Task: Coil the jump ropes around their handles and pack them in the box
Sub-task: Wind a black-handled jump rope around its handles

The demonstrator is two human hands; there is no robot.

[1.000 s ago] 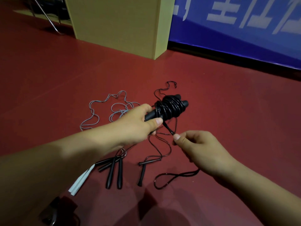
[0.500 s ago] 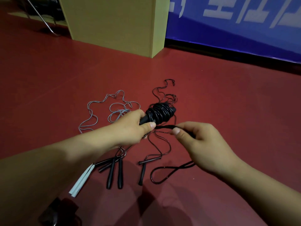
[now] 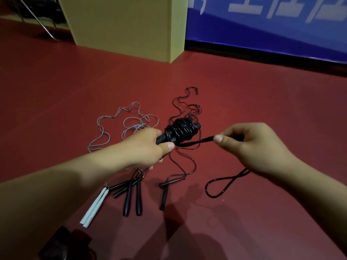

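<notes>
Gripping the black handles (image 3: 165,139) of a jump rope, the person's left hand (image 3: 148,147) has its fingers curled round them and its thumb laid along the near side. Black cord is wound thick about the far end of those handles, making a coiled bundle (image 3: 181,129) that points toward two o'clock, off the floor. From the bundle a free length of black cord (image 3: 199,141) runs out toward three o'clock to the right hand (image 3: 253,147), whose thumb and forefinger pinch it, the other fingers curled in. Below that hand a loop of the same cord (image 3: 221,184) hangs down and lies on the red floor (image 3: 56,91) at about five o'clock from the bundle.

On the floor at six o'clock lies a thin dark rope with slim handles (image 3: 165,192). At seven o'clock rest two black handles (image 3: 132,197) side by side, with a pair of slimmer dark ones crossing just beside them, and at eight o'clock a pair of white handles (image 3: 93,207). A loose grey rope (image 3: 131,119) sprawls at ten o'clock. The cardboard box (image 3: 124,25) stands well apart at twelve o'clock, beside a blue banner (image 3: 272,30).
</notes>
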